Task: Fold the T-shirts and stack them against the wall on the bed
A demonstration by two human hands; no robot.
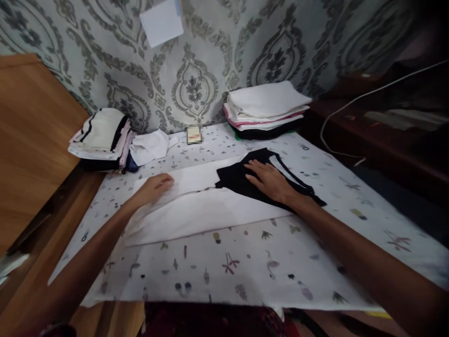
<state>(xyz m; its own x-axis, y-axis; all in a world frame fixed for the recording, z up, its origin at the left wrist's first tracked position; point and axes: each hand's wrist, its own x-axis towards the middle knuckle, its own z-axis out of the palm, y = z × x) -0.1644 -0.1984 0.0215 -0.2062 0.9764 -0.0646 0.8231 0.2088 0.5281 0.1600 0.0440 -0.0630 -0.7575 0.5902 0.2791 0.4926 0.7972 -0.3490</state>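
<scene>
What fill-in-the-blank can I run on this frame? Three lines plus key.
1. The right hand rests on fabric coloured ____.
2. The left hand is at plain cloth coloured ____.
3. The wood panel stands at the picture's ____ edge.

Missing words: black; white; left.

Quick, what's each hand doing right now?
Left hand: blurred at the garment's white part; whether it grips cannot be told.
Right hand: open, palm down on the garment's black part.
</scene>
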